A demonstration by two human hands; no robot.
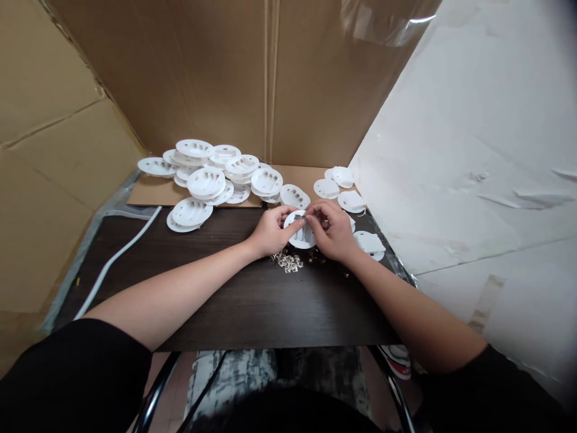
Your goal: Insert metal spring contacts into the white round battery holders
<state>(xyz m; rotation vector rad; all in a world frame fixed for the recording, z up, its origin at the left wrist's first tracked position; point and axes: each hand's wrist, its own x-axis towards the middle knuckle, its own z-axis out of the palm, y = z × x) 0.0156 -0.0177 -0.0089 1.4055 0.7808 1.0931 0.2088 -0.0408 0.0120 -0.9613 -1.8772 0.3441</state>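
Observation:
My left hand (271, 231) is closed on a round white plastic battery housing (301, 238), thumb on its face and fingers at the edge. Over the upper right of that housing, my right hand (333, 228) is closed in a pinch. Its fingertips hide whatever small part may be between them. Just below the hands, a heap of small shiny metal battery contacts (289, 261) lies on the dark table, with a few loose ones near the right wrist.
Many similar white housings (206, 182) are piled at the back left, partly on a cardboard sheet (153, 191). More white discs (351, 201) lie at the right, some face down. A pale cable (118, 255) crosses the left side. Cardboard (225, 72) walls the back; a white wall (473, 150) bounds the right.

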